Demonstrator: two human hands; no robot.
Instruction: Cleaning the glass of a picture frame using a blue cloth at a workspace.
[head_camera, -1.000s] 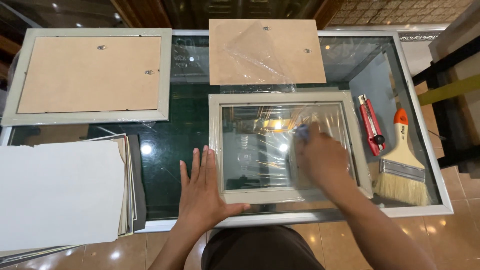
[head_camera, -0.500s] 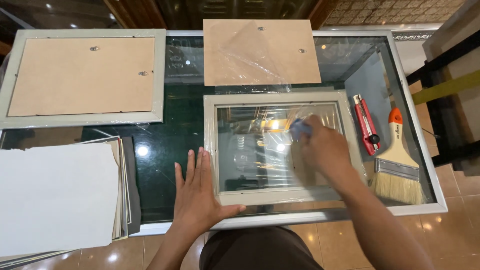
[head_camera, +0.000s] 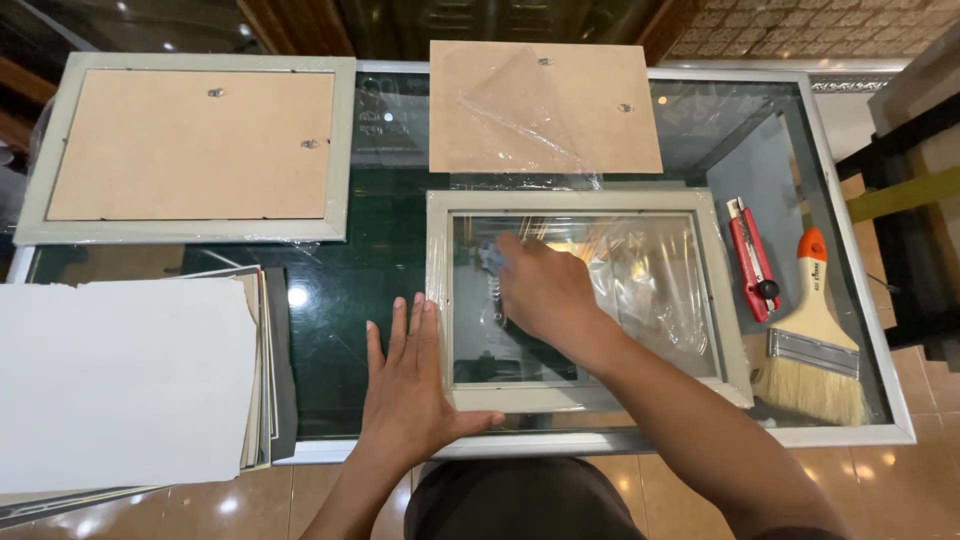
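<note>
A pale grey picture frame (head_camera: 575, 201) lies on the glass table, its glass pane partly covered by clear plastic film (head_camera: 655, 285). My left hand (head_camera: 410, 385) lies flat on the frame's near left corner with fingers spread. On the left part of the pane my right hand (head_camera: 540, 290) presses a small bluish cloth (head_camera: 491, 258).
A second frame (head_camera: 190, 145) lies face down at the far left. A brown backing board (head_camera: 545, 105) with film on it lies beyond the near frame. A stack of white sheets (head_camera: 125, 385) sits at the left. At the right lie a red cutter (head_camera: 752, 258) and a paintbrush (head_camera: 815, 335).
My right hand has slid with the cloth from the pane's right side to its left side. The left hand stays on the frame corner.
</note>
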